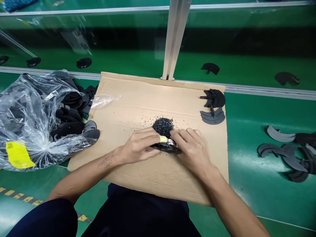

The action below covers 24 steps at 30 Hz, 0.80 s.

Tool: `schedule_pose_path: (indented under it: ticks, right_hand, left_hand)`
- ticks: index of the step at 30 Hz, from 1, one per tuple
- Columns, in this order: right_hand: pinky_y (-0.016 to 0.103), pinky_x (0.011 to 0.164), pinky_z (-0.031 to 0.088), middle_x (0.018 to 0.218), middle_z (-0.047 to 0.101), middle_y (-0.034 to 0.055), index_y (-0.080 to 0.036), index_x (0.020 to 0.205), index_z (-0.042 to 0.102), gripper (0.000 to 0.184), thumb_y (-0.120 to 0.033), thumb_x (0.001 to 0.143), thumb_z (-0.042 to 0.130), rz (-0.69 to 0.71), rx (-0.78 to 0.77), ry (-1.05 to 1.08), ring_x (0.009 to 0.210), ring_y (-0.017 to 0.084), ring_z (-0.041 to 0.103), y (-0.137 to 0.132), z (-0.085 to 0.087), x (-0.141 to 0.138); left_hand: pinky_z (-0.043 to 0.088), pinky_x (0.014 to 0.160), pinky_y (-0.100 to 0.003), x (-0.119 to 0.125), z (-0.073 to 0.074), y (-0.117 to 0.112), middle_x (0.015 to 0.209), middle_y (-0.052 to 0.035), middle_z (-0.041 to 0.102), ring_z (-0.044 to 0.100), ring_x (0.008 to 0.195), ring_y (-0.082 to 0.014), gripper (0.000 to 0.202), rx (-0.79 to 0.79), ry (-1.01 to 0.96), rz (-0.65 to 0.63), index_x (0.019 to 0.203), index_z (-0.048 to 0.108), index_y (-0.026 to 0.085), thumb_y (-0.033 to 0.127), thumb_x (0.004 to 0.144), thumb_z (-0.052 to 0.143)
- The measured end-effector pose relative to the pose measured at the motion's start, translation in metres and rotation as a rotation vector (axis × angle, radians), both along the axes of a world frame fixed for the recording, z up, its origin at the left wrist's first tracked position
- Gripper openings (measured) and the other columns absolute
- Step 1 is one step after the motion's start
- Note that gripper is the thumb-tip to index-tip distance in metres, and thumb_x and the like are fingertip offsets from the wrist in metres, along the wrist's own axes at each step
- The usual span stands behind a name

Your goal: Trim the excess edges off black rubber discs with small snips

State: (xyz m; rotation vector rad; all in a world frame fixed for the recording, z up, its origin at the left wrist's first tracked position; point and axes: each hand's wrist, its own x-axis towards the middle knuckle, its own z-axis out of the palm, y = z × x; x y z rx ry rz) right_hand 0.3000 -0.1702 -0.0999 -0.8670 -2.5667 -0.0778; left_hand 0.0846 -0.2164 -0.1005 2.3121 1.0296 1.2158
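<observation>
My left hand [139, 144] grips a flat black plastic part [169, 149] lying on a cardboard sheet [138, 102]; one fingertip wears a yellow wrap. My right hand [194, 148] is closed on a small metal tool [171, 142] pressed against the same part. Just beyond both hands lies a small heap of black plastic shavings [163, 126]. Most of the part is hidden under my fingers.
A clear plastic bag [32, 118] full of black curved parts lies at the left, with a yellow label. Two stacks of finished-looking black parts [213, 107] sit at the cardboard's right edge. More parts [293, 151] lie on the green bench at right. An aluminium post [175, 36] stands behind.
</observation>
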Motion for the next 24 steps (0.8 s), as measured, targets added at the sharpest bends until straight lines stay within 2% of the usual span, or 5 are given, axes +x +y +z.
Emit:
schedule_pose_path:
  ticks: [6,12,15,20,24]
  right_hand:
    - [0.033,0.065,0.028,0.075,0.062,0.0038,-0.016,0.102,0.064,0.020,-0.007,0.095,0.048,-0.018,-0.017,0.022,0.072,0.019,0.043,0.001,-0.002,0.001]
    - [0.033,0.063,0.029,0.073,0.063,0.0030,-0.018,0.100,0.064,0.027,0.000,0.088,0.046,-0.040,-0.059,0.104,0.069,0.018,0.045,0.002,-0.002,0.002]
    - [0.032,0.064,0.033,0.077,0.065,0.0039,-0.018,0.104,0.064,0.028,-0.003,0.086,0.049,-0.020,-0.176,0.169,0.070,0.018,0.049,0.002,-0.003,0.004]
    - [0.033,0.069,0.046,0.085,0.067,0.0064,-0.019,0.102,0.063,0.013,-0.015,0.091,0.057,0.155,-0.449,0.403,0.076,0.020,0.061,0.003,0.001,0.004]
    - [0.032,0.062,0.045,0.077,0.064,0.0044,-0.020,0.095,0.060,0.010,-0.012,0.092,0.055,0.202,-0.401,0.464,0.069,0.018,0.059,0.005,0.005,0.004]
  left_hand:
    - [0.056,0.072,-0.032,-0.001,0.001,0.001,0.085,-0.0085,0.071,0.065,0.079,-0.0166,0.018,0.021,0.012,0.006,0.109,0.065,0.013,0.017,0.092,0.065]
    - [0.054,0.073,-0.030,-0.002,0.000,0.002,0.087,-0.0073,0.071,0.064,0.079,-0.0156,0.015,0.035,-0.009,0.031,0.106,0.065,0.015,0.013,0.091,0.065]
    - [0.053,0.071,-0.029,-0.002,-0.002,0.002,0.084,-0.0056,0.069,0.063,0.077,-0.0149,0.015,0.026,-0.001,0.072,0.107,0.066,0.016,0.019,0.093,0.064]
    - [0.049,0.064,-0.026,0.000,-0.006,0.005,0.079,-0.0052,0.065,0.059,0.072,-0.0142,0.016,0.043,0.000,0.130,0.107,0.067,0.015,0.025,0.096,0.061]
    - [0.050,0.060,-0.026,-0.001,0.001,0.011,0.078,-0.0085,0.064,0.060,0.069,-0.0147,0.055,-0.072,-0.119,0.038,0.105,0.069,0.011,0.056,0.102,0.039]
